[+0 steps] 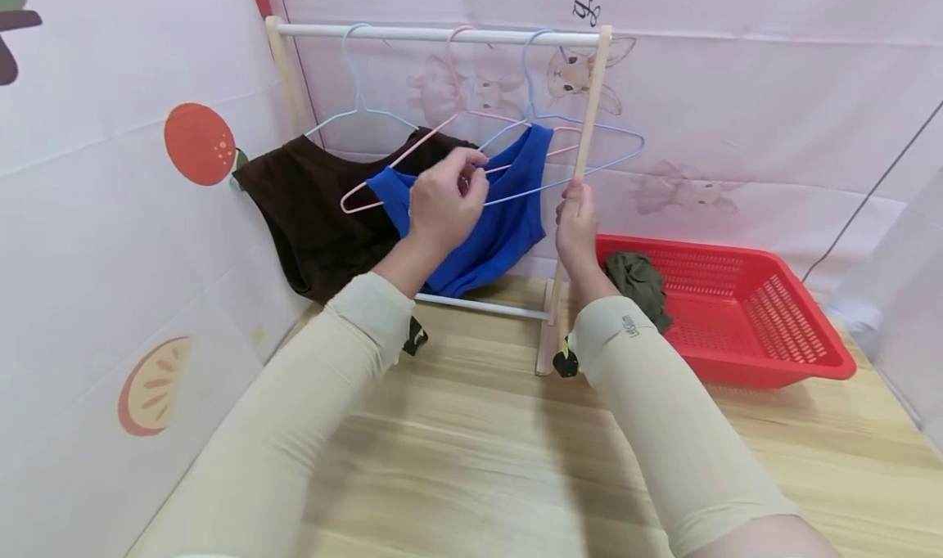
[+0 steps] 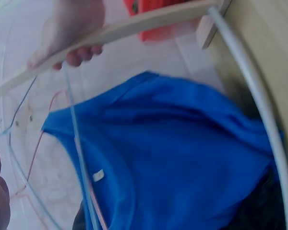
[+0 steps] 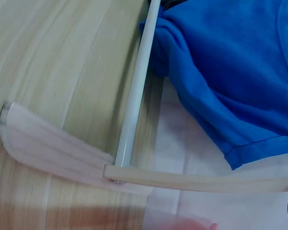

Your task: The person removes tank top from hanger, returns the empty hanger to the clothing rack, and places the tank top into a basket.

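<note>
My right hand (image 1: 577, 218) grips the wooden upright (image 1: 593, 104) at the right end of a small clothes rack. The left hand (image 1: 445, 198) is raised in front of a blue sleeveless top (image 1: 508, 231), its fingers loosely curled with nothing seen between them. That top hangs from a pink hanger (image 1: 357, 198) by its shoulders. Nearest me on the rail is a bare blue hanger (image 1: 619, 163), its left end hidden behind the left hand. A dark brown sleeveless top (image 1: 324, 206) hangs at the left on a mint hanger (image 1: 354, 67).
A red basket (image 1: 759, 370) stands right of the rack with a crumpled dark green cloth (image 1: 637, 284) inside. The rack's white top rail (image 1: 412, 33) and lower bar (image 1: 479, 305) run across. Printed wall sheets close in the wooden tabletop (image 1: 457, 460) behind and left.
</note>
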{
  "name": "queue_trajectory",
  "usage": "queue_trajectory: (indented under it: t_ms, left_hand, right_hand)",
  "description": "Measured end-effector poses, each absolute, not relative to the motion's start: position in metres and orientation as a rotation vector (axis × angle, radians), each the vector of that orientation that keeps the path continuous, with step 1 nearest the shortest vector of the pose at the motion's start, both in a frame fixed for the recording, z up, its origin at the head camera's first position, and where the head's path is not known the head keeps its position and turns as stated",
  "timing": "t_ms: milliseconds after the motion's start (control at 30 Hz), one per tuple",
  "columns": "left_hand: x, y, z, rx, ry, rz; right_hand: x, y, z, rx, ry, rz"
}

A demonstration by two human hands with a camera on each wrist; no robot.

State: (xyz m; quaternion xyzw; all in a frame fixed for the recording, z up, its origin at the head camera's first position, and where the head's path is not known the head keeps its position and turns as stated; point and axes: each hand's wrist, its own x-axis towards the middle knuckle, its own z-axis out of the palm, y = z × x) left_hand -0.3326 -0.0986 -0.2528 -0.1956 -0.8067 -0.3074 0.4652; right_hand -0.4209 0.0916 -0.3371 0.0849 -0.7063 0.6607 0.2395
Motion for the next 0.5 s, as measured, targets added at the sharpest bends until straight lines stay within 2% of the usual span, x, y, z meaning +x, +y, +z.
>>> queue_trajectory:
  t_ms: [500]
  left_hand:
    - [-0.368, -0.134, -0.206, -0.289, -2.152, -0.682]
  right_hand:
    - [-0.420, 0.090, -0.340, 0.237, -1.946, 1.724]
